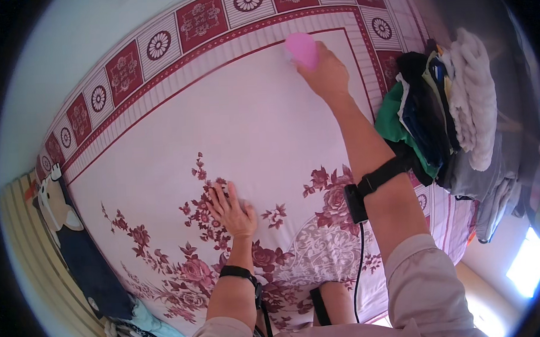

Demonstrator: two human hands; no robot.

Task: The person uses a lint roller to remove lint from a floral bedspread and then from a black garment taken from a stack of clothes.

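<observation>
A floral bedsheet (232, 122), pale pink with dark red roses and a patterned border, is spread over the bed in front of me. My left hand (233, 213) lies flat on it near the middle, fingers spread, holding nothing. Stretched far out to the right, my right hand (327, 72) grips a pink oval brush (301, 48) close to the sheet's far border. Its underside is mostly hidden, with only a whitish edge showing at its left.
Folded clothes (424, 113) are stacked along the right edge of the bed, a white fluffy cloth (473, 93) among them. At the left edge lies a dark plush toy (87, 255) with a white-and-brown head. More folded cloth (147, 330) sits at the lower left. A black cable (361, 267) hangs from my right arm strap.
</observation>
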